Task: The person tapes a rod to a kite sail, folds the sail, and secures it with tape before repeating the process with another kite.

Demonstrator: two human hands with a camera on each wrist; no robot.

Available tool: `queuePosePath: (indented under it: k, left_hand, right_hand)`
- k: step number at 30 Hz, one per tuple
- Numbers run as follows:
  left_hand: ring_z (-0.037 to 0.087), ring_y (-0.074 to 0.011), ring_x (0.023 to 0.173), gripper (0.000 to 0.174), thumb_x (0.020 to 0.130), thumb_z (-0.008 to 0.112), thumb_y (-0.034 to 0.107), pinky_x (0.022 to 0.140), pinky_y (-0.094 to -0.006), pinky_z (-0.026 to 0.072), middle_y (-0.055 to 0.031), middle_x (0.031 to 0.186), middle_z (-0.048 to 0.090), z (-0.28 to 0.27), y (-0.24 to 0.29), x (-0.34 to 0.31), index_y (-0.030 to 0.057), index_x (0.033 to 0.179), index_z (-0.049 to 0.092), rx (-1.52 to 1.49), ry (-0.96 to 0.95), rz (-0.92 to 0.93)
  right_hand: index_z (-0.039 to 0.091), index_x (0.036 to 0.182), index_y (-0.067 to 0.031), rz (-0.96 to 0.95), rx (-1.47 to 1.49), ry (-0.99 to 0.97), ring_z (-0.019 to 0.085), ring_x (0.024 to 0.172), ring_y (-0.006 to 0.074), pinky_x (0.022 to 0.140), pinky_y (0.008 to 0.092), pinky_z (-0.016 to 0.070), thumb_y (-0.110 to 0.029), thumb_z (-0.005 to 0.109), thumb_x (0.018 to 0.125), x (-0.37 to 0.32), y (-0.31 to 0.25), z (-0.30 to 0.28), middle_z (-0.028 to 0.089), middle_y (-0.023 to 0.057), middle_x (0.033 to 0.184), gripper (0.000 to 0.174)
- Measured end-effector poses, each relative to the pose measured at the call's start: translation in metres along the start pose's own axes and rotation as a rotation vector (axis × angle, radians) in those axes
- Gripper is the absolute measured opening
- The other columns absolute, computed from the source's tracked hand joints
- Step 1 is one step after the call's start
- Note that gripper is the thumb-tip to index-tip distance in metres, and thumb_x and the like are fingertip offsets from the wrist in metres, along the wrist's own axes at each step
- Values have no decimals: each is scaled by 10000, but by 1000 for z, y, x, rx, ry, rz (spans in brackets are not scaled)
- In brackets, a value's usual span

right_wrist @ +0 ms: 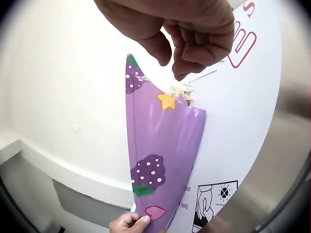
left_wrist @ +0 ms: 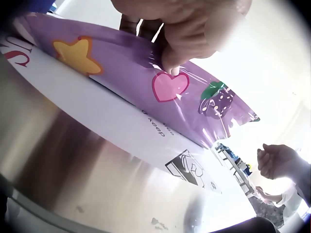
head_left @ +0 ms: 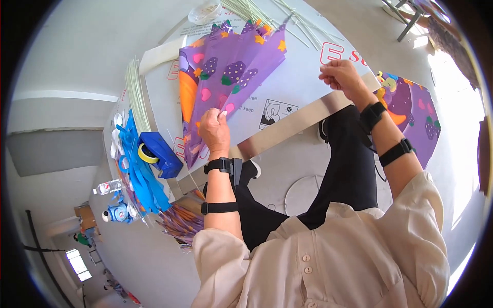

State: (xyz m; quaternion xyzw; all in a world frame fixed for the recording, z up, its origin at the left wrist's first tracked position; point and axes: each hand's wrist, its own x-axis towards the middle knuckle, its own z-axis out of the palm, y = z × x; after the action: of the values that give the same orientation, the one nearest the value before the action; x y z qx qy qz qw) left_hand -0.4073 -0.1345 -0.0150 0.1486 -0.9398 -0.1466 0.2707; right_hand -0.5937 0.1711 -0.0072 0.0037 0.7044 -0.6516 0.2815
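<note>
A shiny purple plastic sheet [head_left: 244,56], printed with strawberries, hearts and stars, lies folded into a tapering fan shape on the white lettered board [head_left: 303,77]. Near its narrow end my left hand [head_left: 214,131] pinches the edge, the thumb [left_wrist: 171,63] beside a pink heart in the left wrist view. Its other fingers are partly hidden behind the film. My right hand [head_left: 345,79] hovers over the board's right side, away from the sheet. In the right wrist view its fingers [right_wrist: 194,53] are loosely curled, with a gap at the thumb and nothing held.
Left of the board are a blue tape dispenser [head_left: 163,156], blue strips [head_left: 146,179] and a bundle of thin pale sticks [head_left: 137,97]. More sticks and a clear bowl [head_left: 204,13] are at the far edge. Another purple printed sheet [head_left: 426,120] hangs at the right. A metal strip [head_left: 292,126] edges the near side.
</note>
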Motion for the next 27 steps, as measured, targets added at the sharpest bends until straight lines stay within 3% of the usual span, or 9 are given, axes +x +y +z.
queuePosePath:
  k: [4,8,9,10,13,18,21,25,27]
  left_hand:
    - [548,-361,721,126,719,660,44,627,-444,426,-150,742,563,4,-13,23,7,750,543,66,24,-79]
    - [546,-364,754,124,698,648,16,650,-459,419,-147,749,552,7,-7,25,7,752,537,49,-116,12]
    - [544,-362,762,123,692,644,7,658,-462,417,-144,751,550,4,1,18,9,753,537,22,-193,52]
    - [543,-351,758,121,688,642,9,657,-454,421,-136,738,540,-1,7,8,22,755,543,4,-223,90]
    - [553,-329,771,111,686,646,21,666,-426,438,-124,754,556,-6,16,-28,16,779,585,0,-292,182]
    - [568,-313,826,170,685,649,21,738,-405,455,-110,831,591,-8,21,-40,14,852,620,-64,-382,197]
    - [515,-336,1019,384,680,704,110,898,-412,401,-155,1030,565,3,-3,-18,24,1034,580,-143,-79,7]
    - [523,-329,1005,553,617,790,204,885,-410,412,-178,1007,570,13,-16,15,9,1076,550,87,-194,-249]
    - [545,-304,949,501,620,785,194,833,-392,432,-142,968,579,8,-4,26,26,1041,571,60,-270,-329]
  right_hand:
    - [610,826,-55,88,-11,-55,559,583,53,509,185,447,-152,622,833,-18,21,25,637,22,735,98]
    - [587,902,-13,188,172,-245,609,649,116,593,223,507,-259,648,851,-31,28,69,638,80,813,259]
    - [568,999,4,197,195,-304,639,753,178,656,259,530,-352,655,841,-29,33,77,635,116,873,399]
    - [568,999,4,195,192,-313,639,753,178,656,259,530,-352,655,841,-31,33,85,635,116,873,399]
    - [442,1218,58,287,553,-226,632,867,293,725,368,552,-470,670,787,-41,42,101,577,217,1002,719]
    - [428,1178,102,276,621,-159,628,900,319,721,409,556,-407,612,841,-47,50,96,575,243,1044,637]
    - [456,1127,97,291,637,-49,633,895,326,717,411,559,-336,545,896,-45,58,90,579,244,1050,499]
    - [480,1067,95,321,699,-81,638,891,318,731,398,562,-252,460,940,-45,60,86,593,236,1016,370]
    - [485,1056,97,313,701,-93,638,893,314,742,392,561,-240,448,945,-46,60,86,597,232,1006,357]
